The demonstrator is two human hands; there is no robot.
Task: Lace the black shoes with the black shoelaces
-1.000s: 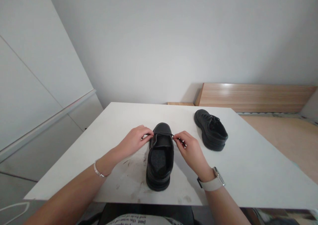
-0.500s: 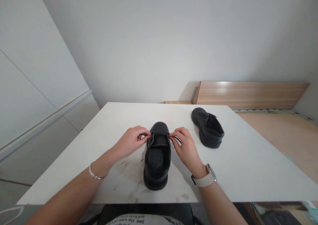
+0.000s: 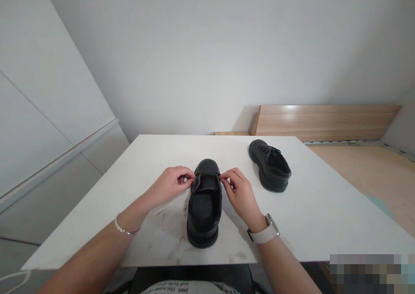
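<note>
A black shoe [image 3: 204,231] stands upright on the white table in front of me, toe pointing away and tongue showing. At its left eyelet flap, the thumb and fingertips of my left hand [image 3: 170,185] are closed in a pinch on the dark shoelace. Opposite it, my right hand [image 3: 239,192] pinches the lace at the right flap. The lace crosses the shoe just behind the toe cap; its ends are mostly hidden in my fingers. A second black shoe [image 3: 270,168], with its lace threaded and tied, stands farther back on the right.
The white table [image 3: 155,151] has brown smudges left of and below the near shoe. Behind it is a wall, with a wooden headboard [image 3: 324,121] and bed base at right. White cabinets [image 3: 48,155] stand at left.
Both hands stay pinched beside the shoe with hardly any movement. The loose lace seen inside my right hand earlier is now barely visible. The view has shifted slightly.
</note>
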